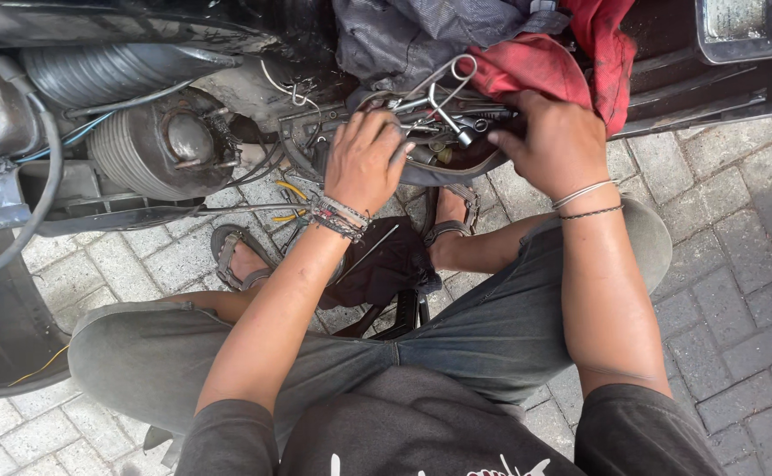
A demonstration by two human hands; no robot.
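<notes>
**Desk:** What sits at the far left?

**Photographer:** A stripped scooter's underside: a ribbed black hose (pixel 112 66) above a finned grey engine cylinder (pixel 152 145), with a black cable (pixel 46 167) looping down beside it. Thin yellow wires (pixel 290 189) lie on the grey paving blocks (pixel 730 238) just right of the cylinder.

**Desk:** And the hands?

**Photographer:** A person squats on the paving, sandalled feet tucked close. The left hand (pixel 364 159), cord bracelets at the wrist, lies palm down with fingers spread on the near rim of an open tool pouch (pixel 421 145); it presses rather than grips, and closes round nothing that can be seen. The pouch rests on the scooter's edge between both hands, crammed with metal tools, a T-handle socket wrench (pixel 447 110) uppermost.

**Desk:** The right hand?

**Photographer:** The right hand (pixel 558 145), two thin bangles on its wrist, is curled over the pouch's right end, fingertips dipping among the tools. Whether it grasps one cannot be told.

**Desk:** Anything further right?

**Photographer:** A red rag (pixel 571 48) lies bunched just above that hand, touching a grey cloth (pixel 403 35). A dark cloth (pixel 386 264) lies on the ground between the knees.
</notes>
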